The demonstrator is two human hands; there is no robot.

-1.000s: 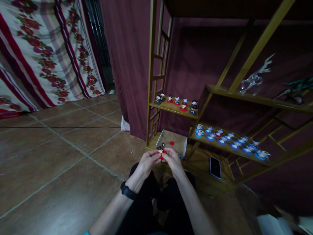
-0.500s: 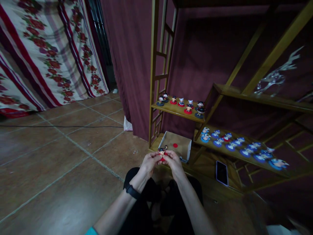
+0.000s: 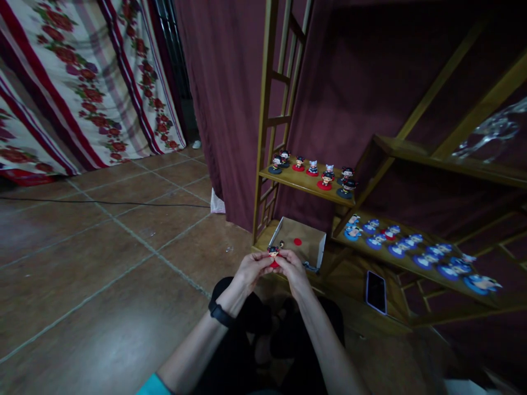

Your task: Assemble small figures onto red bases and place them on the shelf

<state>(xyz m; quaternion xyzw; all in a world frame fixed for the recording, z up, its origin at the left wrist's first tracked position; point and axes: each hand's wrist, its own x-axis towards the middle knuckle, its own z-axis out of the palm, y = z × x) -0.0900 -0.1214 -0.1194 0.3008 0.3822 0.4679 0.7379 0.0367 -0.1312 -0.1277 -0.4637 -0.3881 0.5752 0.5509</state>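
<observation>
Between my fingertips is a small figurine [image 3: 274, 253] with dark hair, a light face and red below. My left hand [image 3: 248, 270] grips it from the left, thumb against its front. From the other side my right hand [image 3: 293, 270] pinches it too. The fingers partly cover its lower red part. Just beyond my hands an open shallow cardboard box [image 3: 310, 231] lies on the bottom board of a wooden shelf. Inside the box are a red disc [image 3: 297, 242] and a small dark piece [image 3: 282, 244] I cannot make out.
Several figurines on red and dark bases [image 3: 325, 181] stand on the upper shelf board [image 3: 307, 186]. Several blue-based figurines [image 3: 398, 248] line the lower board. A phone [image 3: 376, 292] lies below them. A clear ornament [image 3: 489, 131] sits at right. A cable [image 3: 111, 203] crosses the tiled floor.
The view has shifted slightly, so the shelf and its figurines appear further right. Both hands keep their hold on the figurine, nearly in the same place.
</observation>
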